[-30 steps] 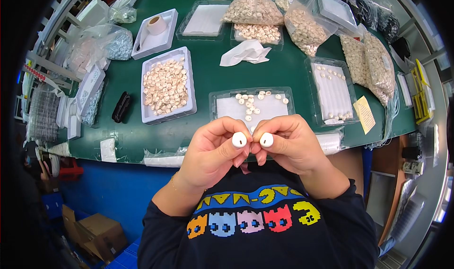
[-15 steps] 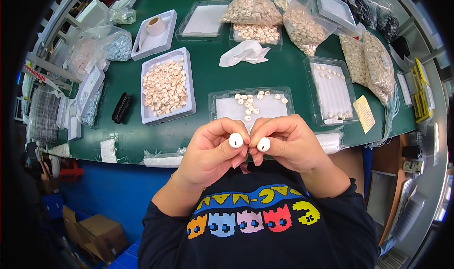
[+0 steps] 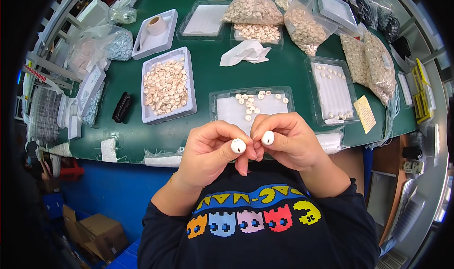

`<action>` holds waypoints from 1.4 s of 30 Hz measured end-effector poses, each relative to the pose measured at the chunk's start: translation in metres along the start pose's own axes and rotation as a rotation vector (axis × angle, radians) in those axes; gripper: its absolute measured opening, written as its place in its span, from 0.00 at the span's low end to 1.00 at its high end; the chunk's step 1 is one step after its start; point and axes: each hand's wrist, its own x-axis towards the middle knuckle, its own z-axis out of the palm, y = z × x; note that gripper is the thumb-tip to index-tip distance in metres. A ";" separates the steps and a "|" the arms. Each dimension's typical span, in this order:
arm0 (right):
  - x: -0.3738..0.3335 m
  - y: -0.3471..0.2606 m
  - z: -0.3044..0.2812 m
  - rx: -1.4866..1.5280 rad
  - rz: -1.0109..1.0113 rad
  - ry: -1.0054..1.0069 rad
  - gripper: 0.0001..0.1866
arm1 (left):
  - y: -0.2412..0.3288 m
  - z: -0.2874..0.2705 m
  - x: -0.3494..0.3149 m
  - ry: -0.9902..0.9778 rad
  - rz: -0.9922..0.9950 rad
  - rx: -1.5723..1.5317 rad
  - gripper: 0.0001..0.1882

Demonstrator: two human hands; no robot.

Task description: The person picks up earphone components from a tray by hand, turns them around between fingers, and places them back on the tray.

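My left hand (image 3: 205,150) is closed, pinching a small rounded white earbud shell (image 3: 238,146) with a dark slot between thumb and fingers. A matching white earbud shell (image 3: 268,137) with a dark slot is pinched in my right hand (image 3: 300,143). Both hands meet fingertip to fingertip in front of my chest, the two shells a little apart. Just beyond them lies a clear plastic tray (image 3: 218,95) lined with white foam, several small white round pieces (image 3: 249,105) resting on it. The fingers hide the back of each shell.
A pale tray (image 3: 191,98) heaped with round pieces stands at the left, beside a black case (image 3: 122,107). Another foam-lined tray (image 3: 331,94) sits at the right. Filled plastic bags (image 3: 253,8) and a crumpled white sheet (image 3: 243,53) lie farther back on the green table (image 3: 203,68).
The shell in my right hand has moved slightly right and up. The left one has dropped a little and turned, and the gap between them is wider.
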 end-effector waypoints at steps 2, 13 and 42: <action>0.000 0.000 -0.001 -0.031 -0.019 0.011 0.08 | 0.001 0.000 0.001 0.011 -0.026 -0.002 0.07; 0.013 0.008 -0.023 -1.232 -0.271 0.236 0.13 | -0.029 -0.046 0.020 0.228 -0.482 -0.449 0.15; -0.012 0.001 -0.078 -1.759 0.069 0.182 0.03 | -0.079 -0.054 0.033 -0.147 -0.067 1.547 0.05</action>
